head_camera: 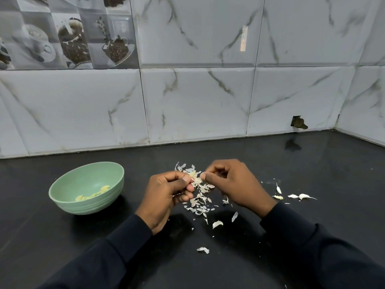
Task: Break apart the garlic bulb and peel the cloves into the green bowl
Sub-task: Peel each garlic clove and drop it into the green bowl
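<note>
Glossy black surface (312, 163), littered with papery white skins (200, 197). Round, ribbed green bowl (83, 207) at left, containing pale peeled cloves (93, 193). Left hand (166, 195) and right hand (233, 182) curled, both pinching one part-skinned clove (192, 174) above the skins. Unpeeled cloves (304, 196) lying far right.

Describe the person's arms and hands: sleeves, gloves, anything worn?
Both arms wear long, plain dark sleeves, near black, no markings: left sleeve, right sleeve, each ending at the wrist. The left hand and right hand are bare: no gloves, no watch showing.
</note>
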